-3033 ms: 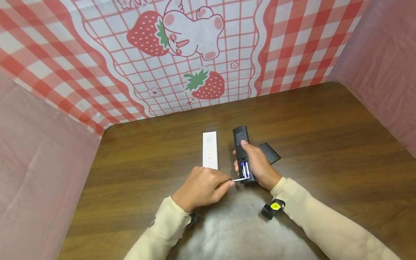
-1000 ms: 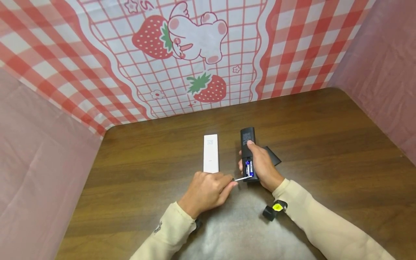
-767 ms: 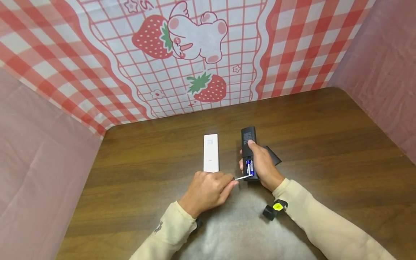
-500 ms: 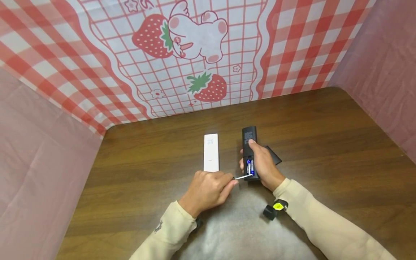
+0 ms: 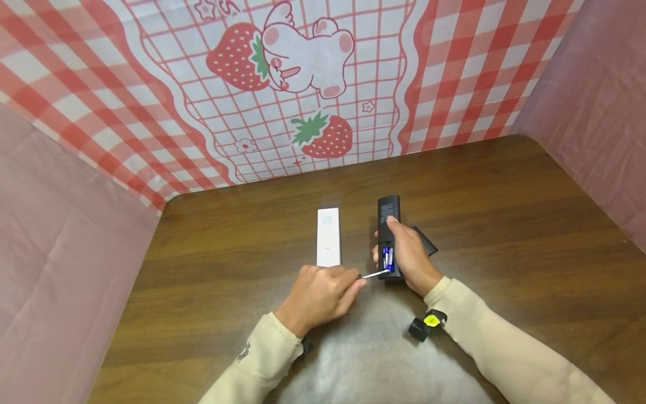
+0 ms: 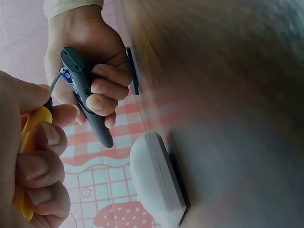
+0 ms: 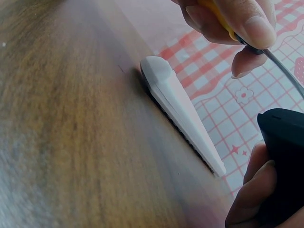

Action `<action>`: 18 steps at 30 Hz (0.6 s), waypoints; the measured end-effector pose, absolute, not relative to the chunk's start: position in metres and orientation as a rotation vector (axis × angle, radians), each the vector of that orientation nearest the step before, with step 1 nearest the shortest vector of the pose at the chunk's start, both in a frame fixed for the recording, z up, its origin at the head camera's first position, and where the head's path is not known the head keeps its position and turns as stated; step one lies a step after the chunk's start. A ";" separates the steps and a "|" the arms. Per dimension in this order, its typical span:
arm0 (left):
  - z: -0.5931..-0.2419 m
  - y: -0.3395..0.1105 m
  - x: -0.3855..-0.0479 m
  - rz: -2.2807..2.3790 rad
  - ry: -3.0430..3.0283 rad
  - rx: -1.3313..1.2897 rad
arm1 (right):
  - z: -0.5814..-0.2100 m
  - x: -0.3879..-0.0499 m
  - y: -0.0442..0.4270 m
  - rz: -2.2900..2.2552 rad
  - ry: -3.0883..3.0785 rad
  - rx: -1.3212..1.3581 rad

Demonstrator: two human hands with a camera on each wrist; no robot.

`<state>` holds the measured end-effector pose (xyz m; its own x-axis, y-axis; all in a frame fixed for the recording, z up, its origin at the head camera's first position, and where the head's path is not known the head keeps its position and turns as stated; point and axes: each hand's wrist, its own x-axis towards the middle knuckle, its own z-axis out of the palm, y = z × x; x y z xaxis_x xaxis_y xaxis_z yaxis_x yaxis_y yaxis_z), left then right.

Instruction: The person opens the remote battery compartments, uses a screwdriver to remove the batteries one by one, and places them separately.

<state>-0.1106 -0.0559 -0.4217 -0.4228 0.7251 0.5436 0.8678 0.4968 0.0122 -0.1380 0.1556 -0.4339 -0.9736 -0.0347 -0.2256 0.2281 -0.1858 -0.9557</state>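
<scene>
Here the left hand [image 5: 320, 294] pinches a thin tool with its fingers curled round the yellow handle [image 6: 29, 135], and the metal shaft [image 5: 374, 275] points toward the right. The right hand [image 5: 413, 258] grips a black remote [image 5: 388, 203] above the desk [image 5: 202, 252], thumb laid along the back and fingers wrapped round the far side. The remote's battery slot is uncovered, with two blue-and-silver batteries [image 5: 387, 259] lying side by side in it; the tool's tip is at their near end. Just beside the right hand and partly hidden by it, a flat black cover [image 5: 426, 241] lies on the desk. A white remote [image 5: 328, 235] rests just beyond the left hand. Behind the desk hangs a red-and-white checked cloth [image 5: 449, 73] printed with strawberries.
</scene>
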 end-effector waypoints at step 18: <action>-0.422 -0.058 -0.110 -0.430 -2.275 -1.279 | -0.433 -0.138 0.156 -2.288 1.894 0.274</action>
